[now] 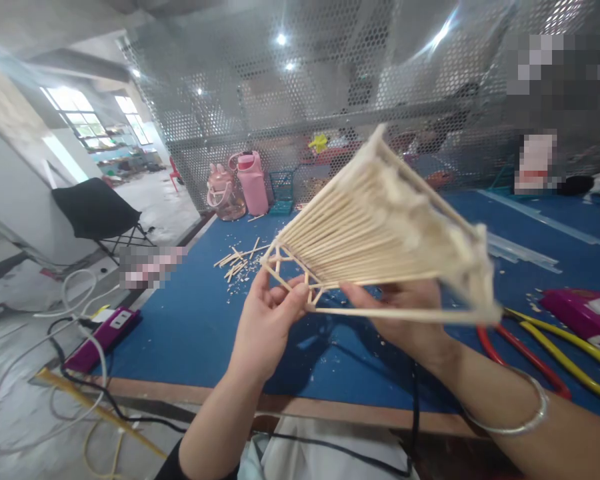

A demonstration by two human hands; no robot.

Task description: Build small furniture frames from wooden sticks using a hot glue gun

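Observation:
Between my hands, above the blue table, hangs a model made of thin wooden sticks (340, 233), with a slatted face of parallel sticks and a small open frame at its narrow left end. Whitish stuff, blurred here, runs along its wide right end. My left hand (275, 307) pinches the corner of the small frame, thumb in front. From below and behind, my right hand (405, 307) supports the lower side, its fingers partly hidden by the sticks. Loose sticks (237, 260) and crumbs lie on the table behind my left hand.
Red-and-yellow-handled pliers (540, 340) and a purple power strip (587, 320) lie at right. Another purple strip (103, 337) is at the left edge, with cables. Pink bottles (253, 183) stand at the back before a perforated metal screen (290, 100). Clear strips (523, 250) lie back right.

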